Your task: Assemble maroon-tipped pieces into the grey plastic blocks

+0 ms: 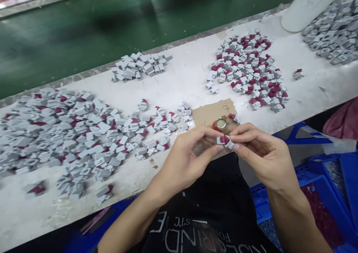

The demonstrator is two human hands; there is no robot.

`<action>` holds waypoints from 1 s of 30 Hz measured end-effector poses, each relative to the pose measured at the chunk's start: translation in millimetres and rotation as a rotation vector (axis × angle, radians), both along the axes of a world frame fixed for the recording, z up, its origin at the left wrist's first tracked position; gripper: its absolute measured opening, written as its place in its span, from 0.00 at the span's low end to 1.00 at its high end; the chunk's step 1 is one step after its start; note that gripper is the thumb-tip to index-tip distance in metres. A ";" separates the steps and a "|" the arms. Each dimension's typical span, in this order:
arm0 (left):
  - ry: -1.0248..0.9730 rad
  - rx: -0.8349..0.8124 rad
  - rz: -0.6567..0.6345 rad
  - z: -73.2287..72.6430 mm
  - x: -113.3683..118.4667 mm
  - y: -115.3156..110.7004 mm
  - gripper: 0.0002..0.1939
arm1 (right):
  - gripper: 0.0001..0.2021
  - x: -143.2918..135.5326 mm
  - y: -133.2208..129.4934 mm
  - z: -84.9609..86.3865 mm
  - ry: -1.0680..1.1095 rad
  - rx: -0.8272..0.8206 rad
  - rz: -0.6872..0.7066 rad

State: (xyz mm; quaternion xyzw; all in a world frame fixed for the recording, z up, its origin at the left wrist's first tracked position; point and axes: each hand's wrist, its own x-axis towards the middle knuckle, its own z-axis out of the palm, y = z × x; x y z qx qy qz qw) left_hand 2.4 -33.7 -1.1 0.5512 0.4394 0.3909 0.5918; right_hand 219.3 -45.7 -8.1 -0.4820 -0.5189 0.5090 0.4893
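Right now the left hand (187, 156) and the right hand (265, 154) share one small grey-and-maroon piece (225, 141), their fingers closed on it from either side, over the near edge of the white bench (186, 88). Just beyond lies a cardboard scrap (205, 113), its nearer part hidden by the hands. A round metal-rimmed object (221, 124) with a red side rests on it, and a loose two-colour piece (232, 116) sits just behind the right fingers. Leftward, a broad mixed heap (84, 133) spreads almost to the cardboard; a smaller plain grey pile (140, 65) lies behind. Farther right are another grey-and-maroon heap (246, 68), a white container (302, 8) and a far grey heap (335, 31). Blue crates (321, 165) show below the bench.
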 end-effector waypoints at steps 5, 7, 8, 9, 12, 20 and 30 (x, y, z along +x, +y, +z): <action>0.152 0.098 0.087 20.0 -29.1 -13.5 0.05 | 0.11 -22.5 -15.3 12.3 -0.099 0.023 0.048; 0.276 0.167 0.215 24.4 -47.6 -17.2 0.06 | 0.13 -36.2 -17.6 14.3 -0.125 0.029 0.048; 0.353 0.203 0.290 25.2 -58.0 -18.6 0.06 | 0.14 -44.0 -16.6 14.0 -0.144 0.047 0.046; 0.440 0.235 0.364 25.0 -69.2 -19.8 0.06 | 0.15 -52.5 -13.9 12.9 -0.177 0.074 0.047; 0.724 0.299 0.578 19.8 -105.9 -24.8 0.06 | 0.19 -82.3 4.3 5.2 -0.333 0.176 0.088; 1.081 0.260 1.113 -4.7 -201.8 -76.0 0.11 | 0.30 -144.6 67.7 -35.4 -0.717 0.201 0.120; 1.203 0.112 1.302 -51.8 -254.5 -125.4 0.10 | 0.28 -162.8 55.4 -51.1 -0.716 0.357 0.210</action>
